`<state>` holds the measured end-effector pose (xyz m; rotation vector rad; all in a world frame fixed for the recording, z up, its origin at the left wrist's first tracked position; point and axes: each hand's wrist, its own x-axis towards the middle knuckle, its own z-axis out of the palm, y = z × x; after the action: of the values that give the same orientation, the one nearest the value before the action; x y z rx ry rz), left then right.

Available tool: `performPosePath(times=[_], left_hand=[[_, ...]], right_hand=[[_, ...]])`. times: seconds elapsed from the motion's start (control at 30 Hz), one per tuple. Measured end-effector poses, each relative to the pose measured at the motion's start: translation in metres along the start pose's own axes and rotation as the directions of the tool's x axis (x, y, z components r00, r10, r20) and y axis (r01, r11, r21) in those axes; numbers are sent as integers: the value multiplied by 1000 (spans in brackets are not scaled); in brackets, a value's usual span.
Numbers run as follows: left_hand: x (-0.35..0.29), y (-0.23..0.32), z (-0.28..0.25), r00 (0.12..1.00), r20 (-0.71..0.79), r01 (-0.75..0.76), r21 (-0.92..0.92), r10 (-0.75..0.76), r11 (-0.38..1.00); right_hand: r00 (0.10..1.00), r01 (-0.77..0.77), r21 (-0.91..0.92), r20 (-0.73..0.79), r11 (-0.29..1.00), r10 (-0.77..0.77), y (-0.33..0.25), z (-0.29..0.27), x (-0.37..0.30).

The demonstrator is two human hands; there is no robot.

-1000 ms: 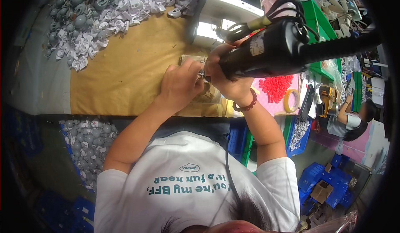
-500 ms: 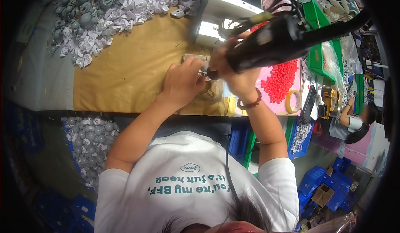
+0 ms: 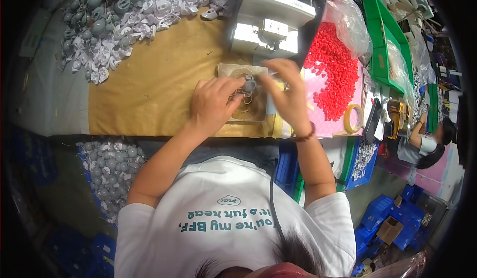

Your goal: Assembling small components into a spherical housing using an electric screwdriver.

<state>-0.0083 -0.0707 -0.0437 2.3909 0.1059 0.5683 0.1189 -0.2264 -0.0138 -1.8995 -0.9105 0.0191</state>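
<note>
On a small square board at the table's front edge lies a rounded grey part with thin wire loops. My left hand grips its left side between thumb and fingers. To its right is my right hand, slightly blurred, its fingers spread with nothing in them. The right thumb comes close to the grey part; whether it touches cannot be made out.
Grey globes and white parts are heaped at the far left. A white machine stands behind the board. Rightward are red pieces, a tape roll and a green crate. Another person sits at far right.
My right hand has let go of the black cylindrical power tool, which no longer covers the white machine and red pieces. My left hand stays at the grey part.
</note>
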Motion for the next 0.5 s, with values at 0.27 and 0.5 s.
performPosePath(times=[0.27,0.5], left_hand=[[3,0,2,1000,-9,1,13,-1,1000],[1,1,-29,902,225,432,-450,-369,782]], right_hand=[[916,-355,577,56,736,398,-1,36,14],[876,-482,577,295,659,382,-16,15,31]])
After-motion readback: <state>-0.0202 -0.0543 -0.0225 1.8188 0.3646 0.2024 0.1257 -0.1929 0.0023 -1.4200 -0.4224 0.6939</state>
